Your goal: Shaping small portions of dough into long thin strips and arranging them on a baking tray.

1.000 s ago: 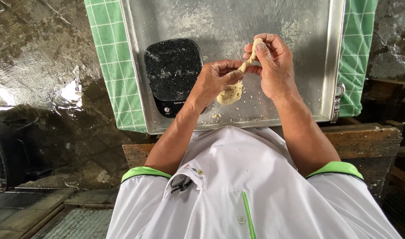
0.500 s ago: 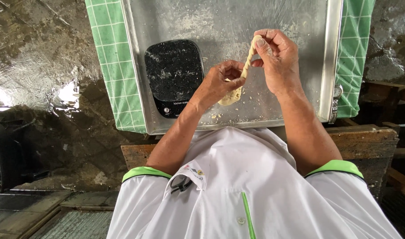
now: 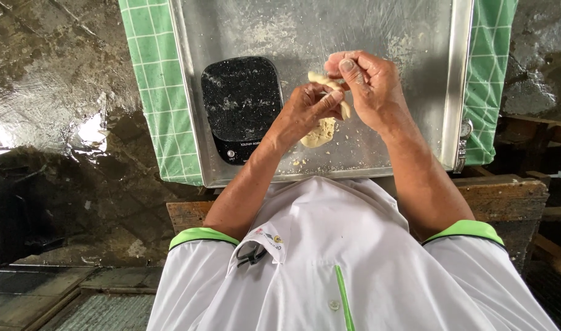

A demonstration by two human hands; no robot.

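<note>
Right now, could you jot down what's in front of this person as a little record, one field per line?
Surface: metal tray dusted with flour, lying on a green checked cloth
Left hand: fingers pinching the dough
Right hand: closed around the upper end of the dough
Dough: pale strip held between both hands, its lower lump hanging close over the tray
Scale: black kitchen scale, floured, left of the hands, nothing on it
Crumbs: small dough bits near the tray's front edge
Clothing: white shirt with green trim

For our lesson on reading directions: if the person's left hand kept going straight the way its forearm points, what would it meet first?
The left hand points toward the right hand, so it would probably meet that hand and the dough strip pinched between them; depth is unclear.
</note>
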